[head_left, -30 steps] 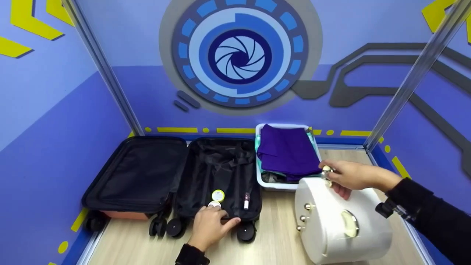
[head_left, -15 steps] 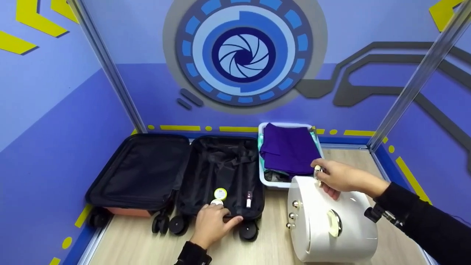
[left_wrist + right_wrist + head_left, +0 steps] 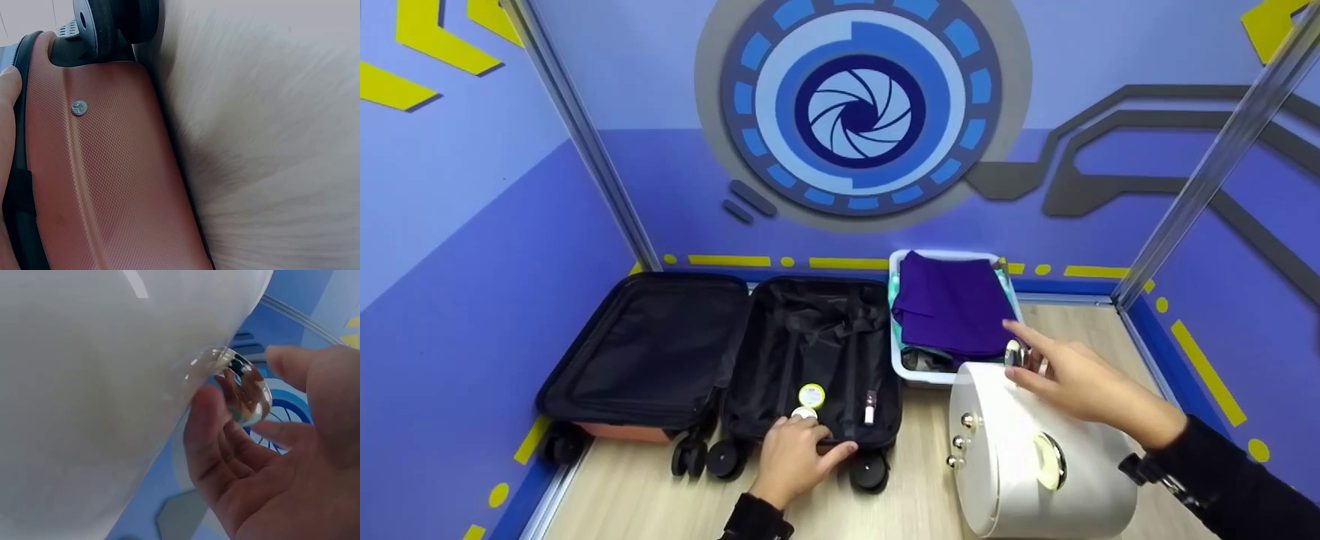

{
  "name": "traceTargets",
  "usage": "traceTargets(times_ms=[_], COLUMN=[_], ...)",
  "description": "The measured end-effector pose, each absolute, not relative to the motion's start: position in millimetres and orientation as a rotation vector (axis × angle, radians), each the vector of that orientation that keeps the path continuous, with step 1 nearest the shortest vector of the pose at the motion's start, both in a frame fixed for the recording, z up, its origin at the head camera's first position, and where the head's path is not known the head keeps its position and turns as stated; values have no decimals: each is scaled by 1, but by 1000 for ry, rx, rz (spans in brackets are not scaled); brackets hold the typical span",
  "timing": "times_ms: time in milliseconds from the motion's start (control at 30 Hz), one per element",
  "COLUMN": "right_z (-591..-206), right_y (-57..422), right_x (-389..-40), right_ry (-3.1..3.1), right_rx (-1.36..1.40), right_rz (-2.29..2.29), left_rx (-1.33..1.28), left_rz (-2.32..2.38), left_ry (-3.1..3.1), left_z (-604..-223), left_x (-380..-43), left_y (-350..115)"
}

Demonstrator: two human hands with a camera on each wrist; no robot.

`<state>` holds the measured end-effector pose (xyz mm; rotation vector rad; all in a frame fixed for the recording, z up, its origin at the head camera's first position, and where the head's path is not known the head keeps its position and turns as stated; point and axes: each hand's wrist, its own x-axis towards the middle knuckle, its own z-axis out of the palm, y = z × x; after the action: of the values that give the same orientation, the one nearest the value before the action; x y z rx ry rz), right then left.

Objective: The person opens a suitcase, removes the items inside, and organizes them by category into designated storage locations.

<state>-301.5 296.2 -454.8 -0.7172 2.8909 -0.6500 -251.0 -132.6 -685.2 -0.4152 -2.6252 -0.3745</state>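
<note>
My left hand [image 3: 793, 459] lies over the front rim of the open black-lined suitcase [image 3: 829, 349], its thumb along the edge. Its fingertips are right at a small white round container [image 3: 804, 413]; a yellow-rimmed round tin [image 3: 811, 396] lies just beyond. In the left wrist view the suitcase's copper-coloured shell [image 3: 107, 169] fills the left side. My right hand [image 3: 1069, 377] has its fingers spread around the shiny ring handle [image 3: 244, 391] on top of a rounded white box [image 3: 1050, 457]. Small metal knobs [image 3: 968, 421] stick out of the box's left face.
A small dark bottle with a white cap [image 3: 870, 407] lies in the suitcase's right part. The other suitcase half [image 3: 649, 345] lies open at left. Behind the white box stands a white basin [image 3: 930, 377] with a folded purple cloth [image 3: 956, 304]. Blue walls surround the table.
The white box has moved left, beside the suitcase. My right hand has loosened from the ring handle and spread its fingers. The left hand keeps its place on the rim.
</note>
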Motion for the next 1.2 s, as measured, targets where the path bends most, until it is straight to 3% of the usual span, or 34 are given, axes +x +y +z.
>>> traceTargets(times_ms=[500, 1200], right_z=[-486, -511], right_y=[310, 310], right_x=[-248, -257], right_ry=[2910, 3162], right_rx=[-893, -963], right_rz=[-726, -523], left_rx=[-405, -440], left_rz=[-373, -389], left_ry=[-2625, -2513], left_z=[-685, -697], left_x=[-250, -254], left_y=[-133, -135])
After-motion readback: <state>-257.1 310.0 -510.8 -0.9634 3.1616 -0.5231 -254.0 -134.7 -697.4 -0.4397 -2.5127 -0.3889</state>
